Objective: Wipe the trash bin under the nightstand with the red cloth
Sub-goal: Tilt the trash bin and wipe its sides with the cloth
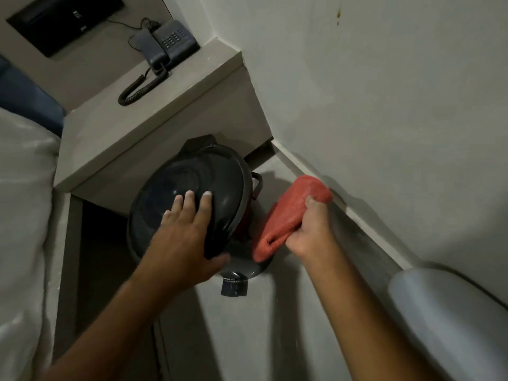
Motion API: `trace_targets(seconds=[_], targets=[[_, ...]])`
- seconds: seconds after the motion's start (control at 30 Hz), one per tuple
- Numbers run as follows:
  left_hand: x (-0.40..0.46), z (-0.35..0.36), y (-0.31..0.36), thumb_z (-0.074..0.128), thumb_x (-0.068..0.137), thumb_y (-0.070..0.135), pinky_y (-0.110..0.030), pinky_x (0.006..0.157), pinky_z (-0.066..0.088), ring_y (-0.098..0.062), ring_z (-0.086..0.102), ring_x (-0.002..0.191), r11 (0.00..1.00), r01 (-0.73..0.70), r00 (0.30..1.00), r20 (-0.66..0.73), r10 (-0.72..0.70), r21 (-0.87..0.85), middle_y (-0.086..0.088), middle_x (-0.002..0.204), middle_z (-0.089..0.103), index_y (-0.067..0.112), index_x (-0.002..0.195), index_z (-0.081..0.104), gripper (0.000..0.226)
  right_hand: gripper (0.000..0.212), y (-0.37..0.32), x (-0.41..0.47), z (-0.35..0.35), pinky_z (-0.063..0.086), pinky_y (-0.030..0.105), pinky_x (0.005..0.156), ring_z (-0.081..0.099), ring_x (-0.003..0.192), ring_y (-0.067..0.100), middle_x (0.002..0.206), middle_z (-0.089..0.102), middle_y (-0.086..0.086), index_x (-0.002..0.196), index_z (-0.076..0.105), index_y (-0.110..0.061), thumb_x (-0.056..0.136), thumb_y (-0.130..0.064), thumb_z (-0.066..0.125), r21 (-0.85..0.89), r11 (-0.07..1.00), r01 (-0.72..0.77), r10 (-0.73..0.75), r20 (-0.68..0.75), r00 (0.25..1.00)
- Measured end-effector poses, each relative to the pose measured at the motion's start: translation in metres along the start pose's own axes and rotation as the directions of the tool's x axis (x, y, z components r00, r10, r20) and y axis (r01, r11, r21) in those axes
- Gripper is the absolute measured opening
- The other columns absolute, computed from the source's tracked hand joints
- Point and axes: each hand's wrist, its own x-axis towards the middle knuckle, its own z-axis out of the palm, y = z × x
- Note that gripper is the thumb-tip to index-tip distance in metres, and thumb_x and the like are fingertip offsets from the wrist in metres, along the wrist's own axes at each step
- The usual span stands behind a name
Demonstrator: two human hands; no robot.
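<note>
A round dark trash bin (165, 193) with a domed lid and a foot pedal stands on the floor, partly out from under the grey nightstand (154, 127). My left hand (187, 235) grips the lid's front edge, fingers spread over the top and thumb under the rim. My right hand (310, 232) holds the folded red cloth (288, 215), which is pressed against the bin's right side. The bin's body is mostly hidden beneath the lid and my hands.
A corded telephone (167, 42) sits on the nightstand top, its coiled cord trailing forward. A white bed (22, 215) lies at the left. A white wall with a skirting board runs close on the right. A pale rounded object (450, 312) sits at lower right.
</note>
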Motion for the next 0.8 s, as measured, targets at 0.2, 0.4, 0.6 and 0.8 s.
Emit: trace_targets(seconds=[0.2,0.4,0.6,0.8], targets=[[0.002,0.006,-0.018,0.079,0.055,0.050,-0.050,0.117,0.019,-0.032,0.015,0.149,0.989,-0.004,0.996,-0.088,-0.009,-0.150,-0.011,0.159,0.022,0.020,0.147,0.018,0.114,0.061,0.023,0.032,-0.022,0.046,0.050,0.096,0.058,0.115,0.039,0.142,0.056,0.022,0.147,0.046,-0.009,0.104,-0.052,0.038,-0.173,0.976,0.133,-0.160,-0.152,0.975],[-0.001,0.016,-0.048,0.053,0.051,0.069,-0.062,0.117,0.009,-0.036,0.015,0.149,0.994,0.069,0.989,-0.124,-0.078,-0.079,-0.013,0.162,0.021,0.012,0.151,0.024,0.119,0.060,0.052,0.050,-0.035,0.042,0.047,0.106,0.054,0.130,0.037,0.148,0.053,0.020,0.149,0.044,-0.011,0.105,-0.052,0.033,-0.292,0.943,0.161,-0.226,-0.204,0.953],[0.011,0.021,-0.055,0.051,0.047,0.065,-0.064,0.115,0.019,-0.039,0.019,0.148,0.995,0.068,0.980,-0.183,-0.081,-0.077,-0.014,0.161,0.023,0.010,0.150,0.026,0.120,0.058,0.133,-0.007,0.009,0.049,0.035,0.103,0.058,0.128,0.025,0.148,0.056,0.011,0.150,0.047,-0.013,0.102,-0.046,0.046,-0.297,0.880,0.371,-0.335,0.166,0.928],[0.010,0.026,-0.058,0.051,0.050,0.066,-0.062,0.116,0.020,-0.039,0.019,0.148,0.993,0.007,0.977,-0.209,-0.031,-0.115,-0.015,0.160,0.026,0.007,0.150,0.028,0.118,0.082,0.167,0.005,0.073,0.026,0.051,0.122,0.033,0.150,0.028,0.165,0.033,0.010,0.161,0.021,-0.026,0.086,-0.053,0.043,-0.193,0.920,0.342,-0.341,0.039,0.939]])
